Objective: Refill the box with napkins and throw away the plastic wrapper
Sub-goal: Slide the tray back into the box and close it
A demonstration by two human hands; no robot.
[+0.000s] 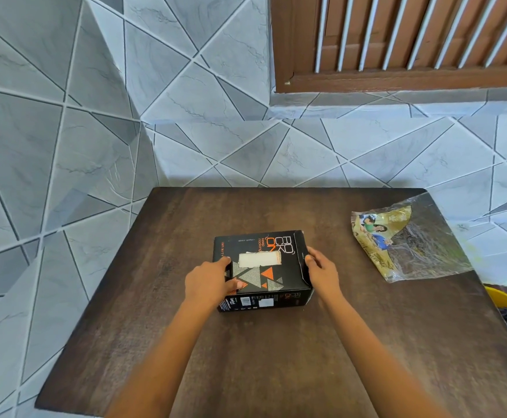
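Observation:
A black cardboard box with orange and grey triangles lies flat in the middle of the dark wooden table. White napkins show through a slot in its top. My left hand rests on the box's left side, fingers on the top face. My right hand presses against the box's right end flap. The plastic wrapper, clear with a gold printed panel, lies crumpled and flat at the table's right side, apart from both hands.
Grey tiled walls stand behind and left of the table. A brown louvred window is at the upper right. A yellow object and dark items sit beyond the table's right edge.

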